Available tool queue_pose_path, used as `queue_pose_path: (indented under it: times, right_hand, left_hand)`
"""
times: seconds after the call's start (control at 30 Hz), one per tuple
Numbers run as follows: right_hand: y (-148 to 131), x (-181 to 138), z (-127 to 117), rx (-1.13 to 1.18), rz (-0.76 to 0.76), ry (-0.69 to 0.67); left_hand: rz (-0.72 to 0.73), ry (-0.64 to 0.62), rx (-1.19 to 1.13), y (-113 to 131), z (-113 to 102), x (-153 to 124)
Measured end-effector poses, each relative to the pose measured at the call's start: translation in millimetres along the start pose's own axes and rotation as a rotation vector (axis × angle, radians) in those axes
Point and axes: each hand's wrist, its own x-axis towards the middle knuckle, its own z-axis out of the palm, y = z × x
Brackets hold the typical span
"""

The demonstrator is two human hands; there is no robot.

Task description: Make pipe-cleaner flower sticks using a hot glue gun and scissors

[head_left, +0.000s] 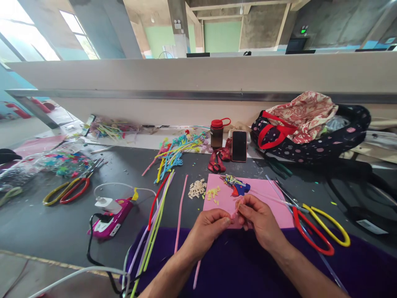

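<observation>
Both my hands meet over the near edge of a pink sheet (263, 198) on the dark table. My left hand (207, 227) is closed in a pinch on the lower end of a short pink pipe cleaner (235, 212). My right hand (259, 219) is also closed, with its fingertips pinching the upper part of the same pink piece. A blue and red glue gun (238, 188) lies on the pink sheet just beyond my fingers. Small pale beads (197, 188) lie in little heaps left of the sheet.
Red and yellow scissors (316, 229) lie right of the sheet, another pair (66, 191) far left. Long pipe cleaners (158, 207), a magenta device (110, 219) with a charger and cables, a phone (239, 145), a brown bottle (216, 133) and a dotted bag (313, 136) surround them. Purple cloth (242, 269) covers the front.
</observation>
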Motion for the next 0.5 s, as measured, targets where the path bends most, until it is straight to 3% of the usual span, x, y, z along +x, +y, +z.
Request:
queue_pose_path:
  times: [0.5]
  right_hand:
    - [-2.6, -6.8, 4.4, -0.429, -0.075, -0.056]
  left_hand:
    - [0.017, 0.081, -0.006, -8.9, -9.2, 3.1]
